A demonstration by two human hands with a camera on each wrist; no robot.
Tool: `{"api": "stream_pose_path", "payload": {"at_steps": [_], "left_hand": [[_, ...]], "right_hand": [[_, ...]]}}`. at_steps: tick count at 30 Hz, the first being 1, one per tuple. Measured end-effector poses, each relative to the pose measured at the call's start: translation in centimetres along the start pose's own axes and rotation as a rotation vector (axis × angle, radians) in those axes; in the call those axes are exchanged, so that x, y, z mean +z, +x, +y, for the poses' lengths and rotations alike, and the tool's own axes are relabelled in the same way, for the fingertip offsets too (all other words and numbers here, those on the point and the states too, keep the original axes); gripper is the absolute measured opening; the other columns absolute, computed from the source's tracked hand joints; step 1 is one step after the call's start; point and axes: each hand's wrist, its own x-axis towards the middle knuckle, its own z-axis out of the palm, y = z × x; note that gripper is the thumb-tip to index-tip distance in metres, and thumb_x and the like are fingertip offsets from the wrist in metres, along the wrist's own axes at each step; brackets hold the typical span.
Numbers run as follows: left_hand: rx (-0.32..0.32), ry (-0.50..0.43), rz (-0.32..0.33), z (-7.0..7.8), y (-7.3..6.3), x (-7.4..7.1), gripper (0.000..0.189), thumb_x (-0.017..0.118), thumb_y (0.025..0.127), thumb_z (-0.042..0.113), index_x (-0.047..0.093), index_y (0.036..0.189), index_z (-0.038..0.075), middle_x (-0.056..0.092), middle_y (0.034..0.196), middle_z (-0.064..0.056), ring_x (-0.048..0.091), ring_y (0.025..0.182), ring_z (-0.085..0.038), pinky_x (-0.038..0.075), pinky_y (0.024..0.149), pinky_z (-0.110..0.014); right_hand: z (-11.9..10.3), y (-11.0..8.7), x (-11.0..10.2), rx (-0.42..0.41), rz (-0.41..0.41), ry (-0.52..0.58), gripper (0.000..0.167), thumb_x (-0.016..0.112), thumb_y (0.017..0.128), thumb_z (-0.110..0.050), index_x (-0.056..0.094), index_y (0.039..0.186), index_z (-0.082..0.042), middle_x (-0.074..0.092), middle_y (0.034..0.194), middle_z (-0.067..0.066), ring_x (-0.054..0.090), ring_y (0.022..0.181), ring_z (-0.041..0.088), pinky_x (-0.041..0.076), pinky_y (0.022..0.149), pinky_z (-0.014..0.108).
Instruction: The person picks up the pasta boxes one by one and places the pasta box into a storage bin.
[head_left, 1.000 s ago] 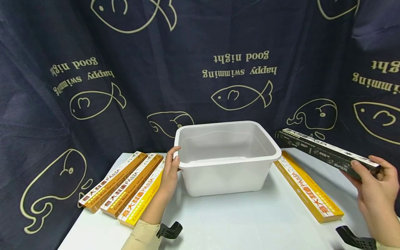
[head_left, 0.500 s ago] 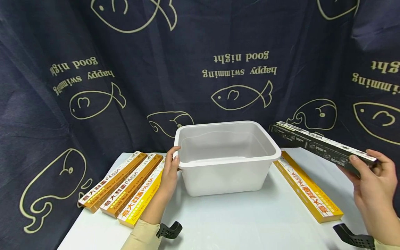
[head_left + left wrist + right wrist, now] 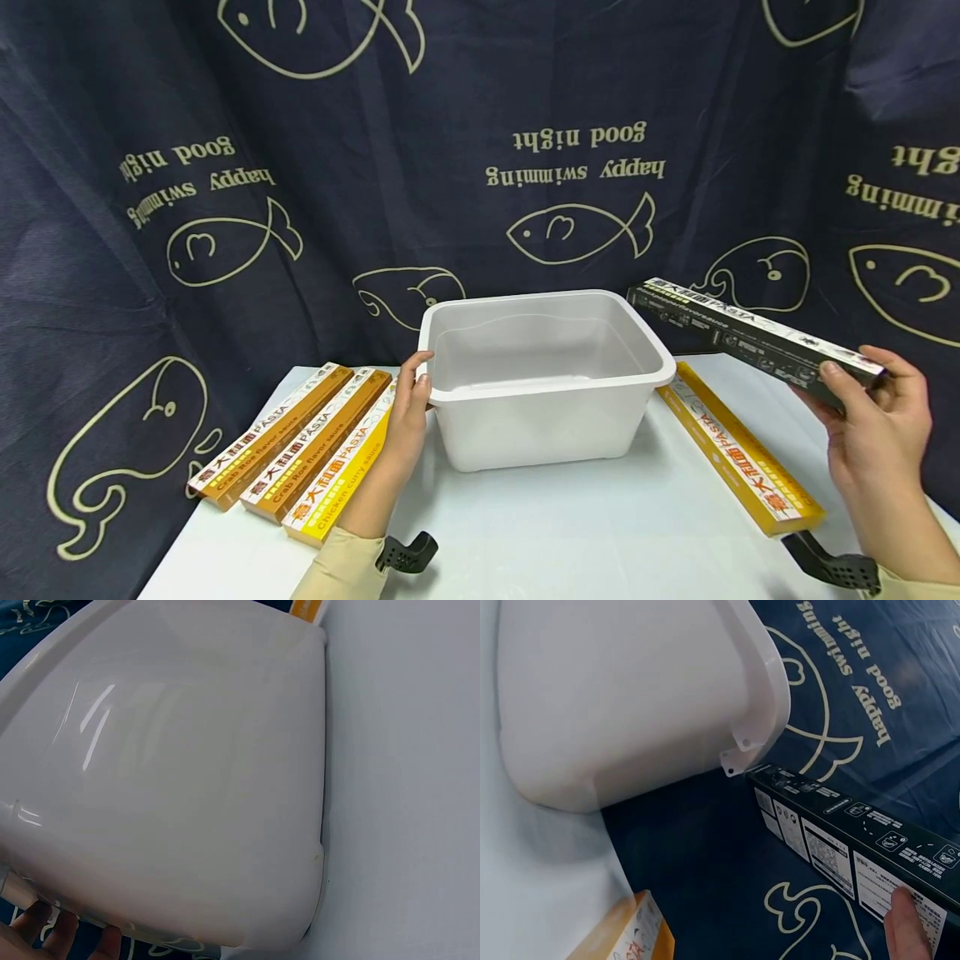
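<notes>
We see the long black-and-white cardboard pasta box held up off the pale table, its far end just beside the right rim of the white plastic bin; we cannot tell if they touch. The right hand grips its near end between thumb and fingers. The left hand holds the bin's left rim, fingers bent round it. We judge the work early: 1 box is lifted, 4 lie flat: 2 long brown-and-white cardboard boxes and the left yellow-and-white cardboard box, plus the right yellow-and-white cardboard box. No box shows inside the bin. We read "PASTA" on the labels, "Crab Roe flavor sauce" on the brown pair, "Chicken curry sauce" on the left yellow, and "happy swimming" and "good night" on the dark-blue fabric curtain.
</notes>
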Motion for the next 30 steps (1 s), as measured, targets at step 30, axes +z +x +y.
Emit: {"api": "stream_pose_path", "payload": {"at_steps": [30], "left_hand": [[0.001,-0.007,0.001,0.1,0.0,0.0,0.044,0.033,0.105,0.03,0.037,0.147,0.019,0.035,0.154,-0.006,0.05,0.117,-0.018,0.044,0.097,-0.031]], "right_hand": [[1.1,-0.8,1.5,0.049,-0.31,0.081,0.049,0.055,0.092,0.016,0.05,0.134,-0.009,0.047,0.13,0.005,0.069,0.102,0.016,0.06,0.069,0.035]]}}
